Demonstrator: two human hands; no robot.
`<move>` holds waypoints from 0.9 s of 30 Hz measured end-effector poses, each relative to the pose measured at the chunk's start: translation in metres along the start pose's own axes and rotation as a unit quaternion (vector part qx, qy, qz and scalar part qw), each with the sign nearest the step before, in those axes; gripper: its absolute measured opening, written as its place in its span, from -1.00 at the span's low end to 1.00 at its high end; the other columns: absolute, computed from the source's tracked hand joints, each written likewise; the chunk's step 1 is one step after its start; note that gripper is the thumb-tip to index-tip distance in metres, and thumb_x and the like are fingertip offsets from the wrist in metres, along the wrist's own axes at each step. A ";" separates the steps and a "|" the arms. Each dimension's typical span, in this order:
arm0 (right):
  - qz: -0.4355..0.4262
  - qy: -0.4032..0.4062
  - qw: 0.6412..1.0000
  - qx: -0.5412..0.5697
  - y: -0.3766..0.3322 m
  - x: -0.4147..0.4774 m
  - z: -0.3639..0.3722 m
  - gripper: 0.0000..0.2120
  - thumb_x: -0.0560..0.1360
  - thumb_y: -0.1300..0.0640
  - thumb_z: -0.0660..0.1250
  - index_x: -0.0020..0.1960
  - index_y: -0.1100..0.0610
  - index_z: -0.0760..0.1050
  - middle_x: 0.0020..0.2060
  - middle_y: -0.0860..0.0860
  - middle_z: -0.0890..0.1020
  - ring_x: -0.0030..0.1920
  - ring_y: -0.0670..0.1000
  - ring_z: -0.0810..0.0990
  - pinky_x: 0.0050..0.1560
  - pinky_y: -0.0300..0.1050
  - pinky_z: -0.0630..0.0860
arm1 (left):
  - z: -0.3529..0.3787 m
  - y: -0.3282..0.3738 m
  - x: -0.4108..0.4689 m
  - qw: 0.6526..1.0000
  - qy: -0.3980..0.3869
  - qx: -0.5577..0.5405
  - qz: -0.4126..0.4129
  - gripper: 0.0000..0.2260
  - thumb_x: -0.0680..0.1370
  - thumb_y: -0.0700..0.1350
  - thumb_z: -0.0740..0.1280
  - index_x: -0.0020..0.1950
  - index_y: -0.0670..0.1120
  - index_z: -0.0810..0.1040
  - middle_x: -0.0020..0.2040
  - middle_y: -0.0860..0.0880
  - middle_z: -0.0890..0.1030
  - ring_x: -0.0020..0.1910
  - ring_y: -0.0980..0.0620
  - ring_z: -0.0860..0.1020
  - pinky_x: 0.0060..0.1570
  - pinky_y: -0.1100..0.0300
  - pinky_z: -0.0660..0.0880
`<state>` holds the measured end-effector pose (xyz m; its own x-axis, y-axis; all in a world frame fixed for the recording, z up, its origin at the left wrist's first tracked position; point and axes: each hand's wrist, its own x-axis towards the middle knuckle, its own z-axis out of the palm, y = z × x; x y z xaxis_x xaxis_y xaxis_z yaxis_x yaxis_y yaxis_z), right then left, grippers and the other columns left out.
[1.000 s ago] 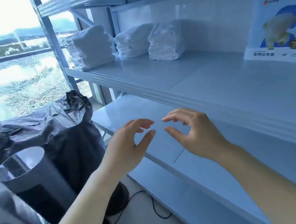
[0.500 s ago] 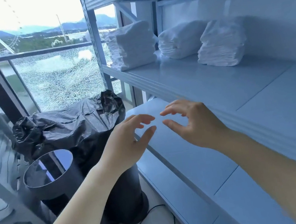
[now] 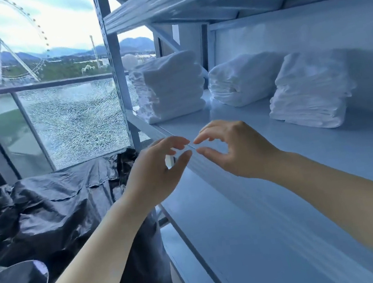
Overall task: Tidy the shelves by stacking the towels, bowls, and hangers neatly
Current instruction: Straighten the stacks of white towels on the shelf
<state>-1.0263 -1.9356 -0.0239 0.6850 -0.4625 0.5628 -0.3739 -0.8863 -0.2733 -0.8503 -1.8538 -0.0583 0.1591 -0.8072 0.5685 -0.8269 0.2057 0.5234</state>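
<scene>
Fingertips of both hands nearly meet over the front lip of the shelf. There is a small gap between them and nothing is pinched.

Left hand: thumb and forefinger curled towards each other but apart, holding nothing.

Right hand: same loose claw, thumb below, fingers arched above, holding nothing.

Neither hand touches the shelf board, as far as can be seen.

Towels all lie beyond the fingers, deeper on the same board, in three white folded stacks:
- Left stack: tall and square, at the shelf's end beside the upright post. It is up and slightly left of the fingertips.
- Middle stack: lower and rounded, set back against the rear wall.
- Right stack: off to the right of the right hand, leaning a little.

The row runs along the shelf's length, left to right. My judgement is that the left hand is nearer the left stack and the right hand nearer the right stack, so any reach goes forward and up.

No bowls or hangers are in view.

Further out there is a black plastic sheet over something bulky at the left, and a cracked glass panel behind it.

No brand, label or writing can be read.
</scene>
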 end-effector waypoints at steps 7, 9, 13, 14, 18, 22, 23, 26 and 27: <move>-0.004 0.000 1.000 0.025 0.044 0.044 0.029 -0.85 0.49 0.04 0.33 0.03 0.03 0.59 -0.05 -0.12 0.60 -0.12 -0.15 0.52 -0.10 -0.25 0.46 | 0.020 -0.039 0.045 0.999 0.002 0.032 -0.012 -0.86 0.52 0.10 0.26 0.07 0.23 0.49 -0.01 0.24 0.57 -0.05 0.28 0.52 -0.18 0.48 0.31; -0.005 -0.007 0.999 0.032 0.054 0.056 0.042 -0.84 0.49 0.03 0.32 0.03 0.03 0.59 -0.05 -0.12 0.60 -0.11 -0.14 0.53 -0.10 -0.23 0.48 | 0.023 -0.052 0.057 0.999 0.000 0.039 -0.014 -0.85 0.52 0.10 0.26 0.08 0.21 0.49 -0.01 0.23 0.57 -0.05 0.27 0.53 -0.19 0.48 0.30; 0.000 -0.018 0.999 0.044 0.070 0.085 0.067 -0.83 0.50 0.02 0.31 0.05 0.01 0.58 -0.03 -0.13 0.60 -0.09 -0.12 0.53 -0.08 -0.19 0.50 | 0.027 -0.080 0.085 0.999 0.004 0.036 -0.015 -0.84 0.52 0.10 0.27 0.08 0.17 0.51 0.00 0.19 0.59 -0.04 0.23 0.55 -0.19 0.37 0.39; -0.001 -0.018 0.999 0.045 0.074 0.092 0.072 -0.83 0.50 0.02 0.31 0.05 0.01 0.58 -0.03 -0.13 0.60 -0.09 -0.12 0.53 -0.08 -0.18 0.50 | 0.028 -0.086 0.092 0.999 0.008 0.032 -0.016 -0.84 0.52 0.09 0.27 0.08 0.16 0.52 0.00 0.18 0.59 -0.04 0.22 0.55 -0.17 0.33 0.42; -0.007 -0.013 0.999 0.042 0.097 0.130 0.092 -0.85 0.50 0.02 0.32 0.02 0.02 0.59 -0.06 -0.12 0.60 -0.11 -0.11 0.53 -0.09 -0.22 0.47 | 0.032 -0.113 0.124 0.999 0.008 0.036 -0.012 -0.84 0.53 0.08 0.28 0.08 0.13 0.53 0.00 0.18 0.59 -0.04 0.20 0.56 -0.08 0.23 0.48; -0.005 0.009 0.999 0.044 0.126 0.181 0.110 -0.88 0.49 0.06 0.33 0.00 0.03 0.59 -0.07 -0.13 0.59 -0.13 -0.13 0.55 -0.11 -0.37 0.42 | 0.029 -0.150 0.162 0.999 0.010 0.046 -0.012 -0.84 0.52 0.05 0.29 0.08 0.12 0.54 -0.02 0.18 0.59 -0.07 0.24 0.54 -0.13 0.45 0.38; -0.004 0.019 0.999 0.048 0.132 0.193 0.116 -0.89 0.48 0.07 0.34 -0.01 0.03 0.59 -0.07 -0.12 0.59 -0.13 -0.13 0.55 -0.11 -0.36 0.43 | 0.027 -0.160 0.172 0.999 0.011 0.044 -0.011 -0.85 0.52 0.03 0.30 0.08 0.11 0.54 -0.02 0.17 0.59 -0.08 0.24 0.54 -0.14 0.50 0.36; -0.009 0.035 0.998 0.043 0.151 0.222 0.137 -0.90 0.48 0.10 0.35 -0.02 0.06 0.58 -0.05 -0.10 0.59 -0.11 -0.10 0.54 -0.07 -0.21 0.48 | 0.024 -0.189 0.202 0.999 0.002 0.051 -0.009 -0.84 0.52 0.00 0.31 0.09 0.11 0.53 0.02 0.14 0.58 -0.06 0.22 0.54 -0.08 0.34 0.44; -0.016 0.041 0.998 0.035 0.159 0.232 0.144 -0.89 0.47 0.12 0.35 -0.02 0.08 0.58 -0.04 -0.08 0.59 -0.08 -0.09 0.54 -0.04 -0.18 0.49 | 0.026 -0.198 0.212 0.998 -0.003 0.061 -0.008 -0.84 0.52 0.00 0.31 0.10 0.12 0.53 0.05 0.14 0.57 -0.04 0.20 0.53 -0.06 0.26 0.45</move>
<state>-0.8369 -2.1871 -0.0489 0.6417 -0.4339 0.6324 -0.3063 -0.9010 -0.3073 -0.6670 -2.0795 -0.0575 0.1697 -0.8126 0.5576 -0.8843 0.1242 0.4500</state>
